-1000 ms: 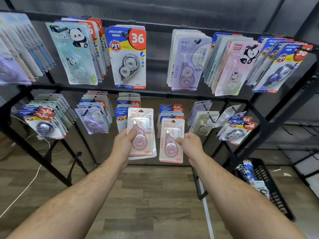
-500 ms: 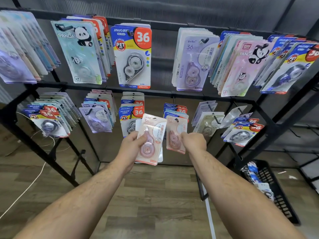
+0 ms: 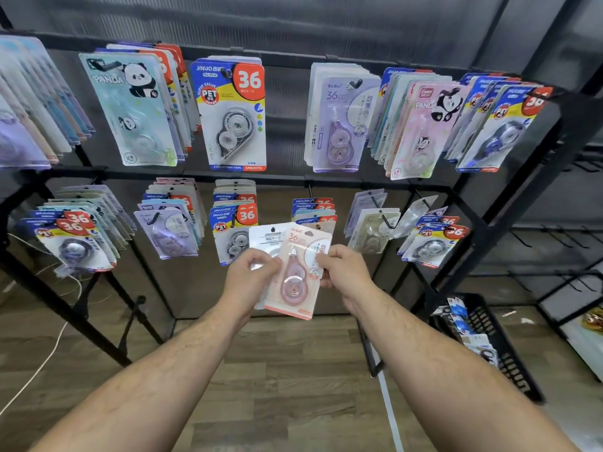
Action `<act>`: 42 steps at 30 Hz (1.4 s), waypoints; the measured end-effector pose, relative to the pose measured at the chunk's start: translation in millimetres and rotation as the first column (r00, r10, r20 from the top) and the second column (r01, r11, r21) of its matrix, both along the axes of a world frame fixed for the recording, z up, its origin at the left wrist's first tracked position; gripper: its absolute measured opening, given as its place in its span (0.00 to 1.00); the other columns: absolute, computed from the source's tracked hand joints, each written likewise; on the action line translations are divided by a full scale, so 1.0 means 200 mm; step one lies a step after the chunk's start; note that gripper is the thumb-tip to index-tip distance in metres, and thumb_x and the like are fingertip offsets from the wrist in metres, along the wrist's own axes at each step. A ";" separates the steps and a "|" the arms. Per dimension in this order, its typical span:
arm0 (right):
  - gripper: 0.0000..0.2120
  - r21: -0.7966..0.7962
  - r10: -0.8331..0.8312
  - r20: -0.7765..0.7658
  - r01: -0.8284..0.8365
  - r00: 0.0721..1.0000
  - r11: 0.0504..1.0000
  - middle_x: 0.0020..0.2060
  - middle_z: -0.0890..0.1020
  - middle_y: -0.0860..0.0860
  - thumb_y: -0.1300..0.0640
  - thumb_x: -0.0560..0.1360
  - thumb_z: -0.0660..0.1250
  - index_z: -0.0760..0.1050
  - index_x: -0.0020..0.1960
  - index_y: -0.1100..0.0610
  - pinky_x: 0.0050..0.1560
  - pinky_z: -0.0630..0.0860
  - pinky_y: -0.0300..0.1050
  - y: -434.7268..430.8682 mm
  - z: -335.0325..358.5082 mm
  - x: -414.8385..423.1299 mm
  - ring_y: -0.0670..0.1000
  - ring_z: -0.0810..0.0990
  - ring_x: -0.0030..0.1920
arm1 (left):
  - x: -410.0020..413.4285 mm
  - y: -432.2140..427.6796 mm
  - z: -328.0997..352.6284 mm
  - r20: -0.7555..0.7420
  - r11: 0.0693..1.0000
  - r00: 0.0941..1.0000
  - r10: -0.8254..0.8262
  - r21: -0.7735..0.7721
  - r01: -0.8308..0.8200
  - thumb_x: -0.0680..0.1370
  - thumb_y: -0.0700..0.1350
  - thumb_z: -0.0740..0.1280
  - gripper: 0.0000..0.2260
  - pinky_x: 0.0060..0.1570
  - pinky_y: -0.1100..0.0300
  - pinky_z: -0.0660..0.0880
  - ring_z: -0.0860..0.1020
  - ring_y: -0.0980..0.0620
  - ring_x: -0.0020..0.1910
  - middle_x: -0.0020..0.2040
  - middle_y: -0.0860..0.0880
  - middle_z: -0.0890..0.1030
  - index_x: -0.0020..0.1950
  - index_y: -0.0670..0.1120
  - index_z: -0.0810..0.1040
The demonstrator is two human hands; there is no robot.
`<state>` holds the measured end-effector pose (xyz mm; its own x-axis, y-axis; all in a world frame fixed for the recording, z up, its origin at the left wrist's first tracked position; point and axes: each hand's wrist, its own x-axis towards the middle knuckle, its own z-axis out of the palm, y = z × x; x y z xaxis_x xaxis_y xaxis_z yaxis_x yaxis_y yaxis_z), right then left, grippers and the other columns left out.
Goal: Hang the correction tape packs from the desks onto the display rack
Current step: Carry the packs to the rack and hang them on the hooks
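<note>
In front of the black display rack (image 3: 473, 220) I hold a pink correction tape pack (image 3: 293, 278) between both hands. My left hand (image 3: 251, 275) grips its left edge together with a white pack (image 3: 266, 238) that lies behind it. My right hand (image 3: 342, 272) pinches the pink pack's right edge. Both packs sit just below the lower row's middle hook, where several blue "36" packs (image 3: 313, 212) hang. A pinkish pack top (image 3: 326, 227) shows at the front of that hook.
Two rows of hooks carry many hanging packs, with panda packs (image 3: 130, 109) at the upper left. A black basket (image 3: 502, 363) with more packs stands on the wood floor at the right. A white cable (image 3: 42, 363) runs along the floor at the left.
My right hand pushed its own pink pack toward the lower middle hook and no longer holds it. It came back and now pinches the pink pack in my left hand.
</note>
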<state>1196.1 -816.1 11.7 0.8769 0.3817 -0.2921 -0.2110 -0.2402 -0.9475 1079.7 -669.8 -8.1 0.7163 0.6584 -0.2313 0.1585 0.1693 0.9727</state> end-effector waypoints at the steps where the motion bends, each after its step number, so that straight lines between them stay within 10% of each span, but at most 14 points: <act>1: 0.08 -0.003 -0.020 0.008 0.020 1.000 1.000 0.39 0.85 0.53 0.64 0.79 0.68 0.77 0.42 0.57 0.32 0.78 0.44 -0.01 0.00 0.01 0.49 0.83 0.34 | -0.01 0.01 0.01 -0.013 0.999 0.999 0.033 0.030 -0.033 0.75 0.39 0.75 0.06 0.47 0.47 0.79 0.83 0.44 0.49 0.54 0.43 0.83 0.43 0.45 0.78; 6: 0.07 -0.012 -0.105 0.024 0.105 0.994 0.994 0.41 0.83 0.54 0.63 0.79 0.67 0.77 0.42 0.56 0.37 0.76 0.48 -0.03 0.00 0.07 0.52 0.81 0.38 | -0.04 0.06 0.07 -0.038 0.984 0.990 0.134 0.124 -0.129 0.75 0.32 0.70 0.14 0.35 0.55 0.77 0.82 0.43 0.48 0.59 0.45 0.79 0.47 0.50 0.71; 17: 0.10 -0.168 -0.102 0.137 0.125 0.985 0.978 0.39 0.82 0.52 0.61 0.78 0.68 0.74 0.38 0.56 0.36 0.73 0.44 0.03 -0.05 0.18 0.52 0.79 0.39 | -0.11 0.10 0.10 0.061 0.989 0.991 0.123 0.071 -0.127 0.63 0.37 0.72 0.41 0.59 0.41 0.80 0.82 0.47 0.61 0.64 0.48 0.82 0.72 0.59 0.64; 25: 0.12 -0.490 0.012 0.256 0.119 0.967 0.864 0.36 0.81 0.50 0.53 0.79 0.66 0.74 0.37 0.53 0.37 0.75 0.45 0.10 -0.04 0.26 0.54 0.82 0.41 | -0.10 0.09 0.09 -0.039 0.990 0.994 0.103 0.096 -0.099 0.71 0.28 0.72 0.25 0.56 0.44 0.81 0.84 0.50 0.53 0.57 0.48 0.85 0.56 0.56 0.75; 34: 0.13 -0.641 0.077 0.301 0.142 0.951 0.754 0.49 0.83 0.55 0.49 0.81 0.62 0.79 0.55 0.57 0.42 0.72 0.46 0.21 -0.01 0.36 0.58 0.81 0.49 | -0.08 0.10 0.05 -0.102 0.996 0.992 0.073 0.054 -0.068 0.61 0.40 0.73 0.24 0.55 0.44 0.81 0.84 0.48 0.53 0.53 0.50 0.85 0.55 0.54 0.74; 38: 0.20 -0.624 0.044 0.265 0.137 0.963 0.769 0.53 0.84 0.57 0.46 0.82 0.60 0.82 0.56 0.60 0.45 0.70 0.44 0.18 -0.01 0.32 0.60 0.82 0.56 | -0.05 0.08 0.05 -0.112 0.998 0.993 0.027 0.062 -0.020 0.62 0.41 0.73 0.24 0.54 0.45 0.82 0.84 0.48 0.53 0.53 0.49 0.85 0.56 0.53 0.74; 42: 0.15 -0.184 -0.008 0.062 0.019 0.998 0.983 0.32 0.81 0.52 0.48 0.78 0.69 0.79 0.38 0.57 0.32 0.73 0.44 0.12 -0.05 0.21 0.50 0.78 0.30 | 0.00 0.05 0.04 -0.103 0.997 0.994 -0.032 0.073 0.040 0.66 0.38 0.74 0.24 0.52 0.46 0.82 0.84 0.47 0.52 0.54 0.48 0.85 0.59 0.52 0.74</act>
